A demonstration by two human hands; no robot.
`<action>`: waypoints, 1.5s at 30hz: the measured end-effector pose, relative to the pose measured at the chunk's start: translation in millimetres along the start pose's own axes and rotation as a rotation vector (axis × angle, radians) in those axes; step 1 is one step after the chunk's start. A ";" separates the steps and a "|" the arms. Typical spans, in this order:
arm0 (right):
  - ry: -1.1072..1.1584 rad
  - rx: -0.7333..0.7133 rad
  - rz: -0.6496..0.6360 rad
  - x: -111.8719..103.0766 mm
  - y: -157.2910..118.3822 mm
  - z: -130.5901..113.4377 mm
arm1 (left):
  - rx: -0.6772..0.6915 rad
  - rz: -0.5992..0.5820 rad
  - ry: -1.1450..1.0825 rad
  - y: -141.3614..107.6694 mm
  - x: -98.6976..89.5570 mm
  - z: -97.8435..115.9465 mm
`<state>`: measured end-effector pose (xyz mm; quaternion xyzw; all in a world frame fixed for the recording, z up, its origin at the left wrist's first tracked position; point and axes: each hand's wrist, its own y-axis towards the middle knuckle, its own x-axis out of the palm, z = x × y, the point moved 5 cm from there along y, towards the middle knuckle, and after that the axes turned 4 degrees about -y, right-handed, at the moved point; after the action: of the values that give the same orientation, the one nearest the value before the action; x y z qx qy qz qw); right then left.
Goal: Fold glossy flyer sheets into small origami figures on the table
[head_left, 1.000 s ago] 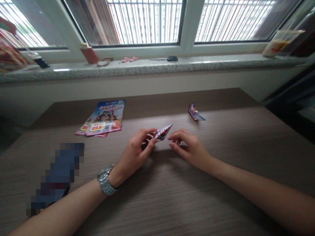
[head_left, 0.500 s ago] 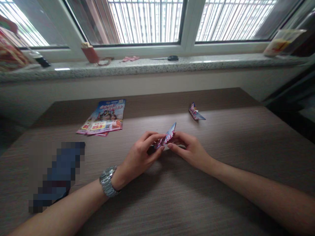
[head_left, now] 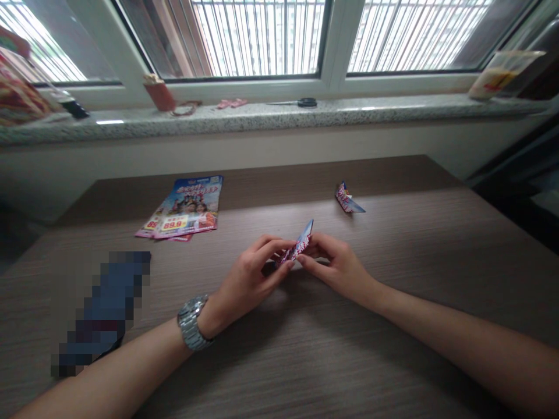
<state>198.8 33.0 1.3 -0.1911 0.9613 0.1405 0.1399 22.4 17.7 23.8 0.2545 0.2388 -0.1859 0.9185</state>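
Observation:
Between my two hands, above the middle of the table, is a small piece of folded printed paper (head_left: 301, 241) with a pointed bluish tip sticking up. My left hand (head_left: 257, 265), with a metal watch (head_left: 194, 323) at its wrist, grips the paper's left part between thumb and fingers. My right hand (head_left: 334, 262) pinches its right side; some of those fingertips are hidden behind the paper. Farther back, to the right, a similar folded paper piece (head_left: 347, 199) lies on the table. A few overlapping printed flyers (head_left: 192, 203) rest at the back left.
The brown table (head_left: 393, 349) stands against a wall below a window. A pixelated dark blue object (head_left: 107, 308) lies left of my left forearm. On the stone sill (head_left: 244, 119) are scissors (head_left: 305, 103), a red container (head_left: 159, 95) and a plastic cup (head_left: 498, 75).
The paper's raised tip has shifted very slightly down and to the right. Both hands keep their hold almost in the same place.

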 end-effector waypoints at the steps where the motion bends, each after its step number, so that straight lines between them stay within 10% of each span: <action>1: -0.002 0.000 0.002 0.1 0.1 -0.2 | -0.003 0.000 -0.007 0.1 -0.1 0.3; 45: 0.147 0.101 0.090 1.1 2.4 10.6 | 0.014 0.151 -0.003 -2.1 -5.9 4.4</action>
<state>199.1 38.2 -8.3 -0.1502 0.9825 0.0838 0.0718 18.1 14.8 29.5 0.2777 0.2162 -0.1183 0.9285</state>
